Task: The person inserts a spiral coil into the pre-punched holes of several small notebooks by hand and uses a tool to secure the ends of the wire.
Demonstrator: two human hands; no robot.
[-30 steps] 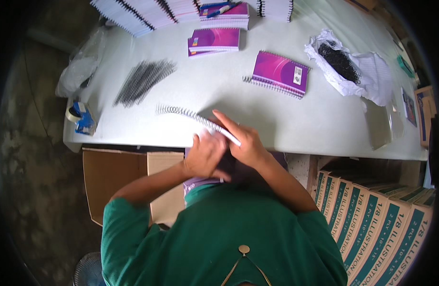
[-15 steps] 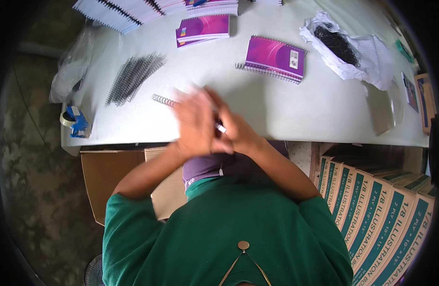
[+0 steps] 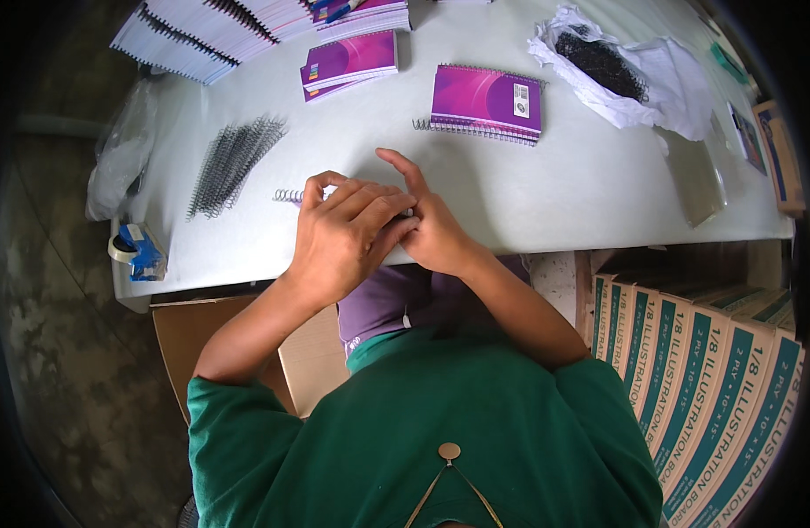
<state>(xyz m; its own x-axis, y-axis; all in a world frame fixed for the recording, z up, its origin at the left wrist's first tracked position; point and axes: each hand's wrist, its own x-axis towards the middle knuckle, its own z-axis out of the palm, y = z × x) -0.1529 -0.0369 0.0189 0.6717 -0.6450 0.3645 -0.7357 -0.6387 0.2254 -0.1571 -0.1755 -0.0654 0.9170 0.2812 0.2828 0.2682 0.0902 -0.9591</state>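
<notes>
A thin dark spiral binding coil (image 3: 287, 195) sticks out to the left from under my left hand (image 3: 345, 231), whose fingers are bent over it. A sliver of purple shows just below the coil; whatever it belongs to is hidden by the hand. My right hand (image 3: 433, 231) meets the left fingertips, its thumb and lower fingers closed together and its index finger raised. Between the two hands a small whitish bit (image 3: 410, 211) peeks out, too covered to name. Both hands are above the table's front edge.
Loose coils (image 3: 236, 165) lie in a pile at left, near a blue tape dispenser (image 3: 144, 253). Purple spiral notebooks (image 3: 482, 99) and a notebook stack (image 3: 352, 58) sit farther back. More coils (image 3: 598, 66) rest in white paper at right. Cartons (image 3: 704, 378) stand below the table.
Both hands were blurred by motion and are now sharper, with the left fingers bent over the coil. The right index finger now stands up, apart from the left hand. The view has shifted slightly.
</notes>
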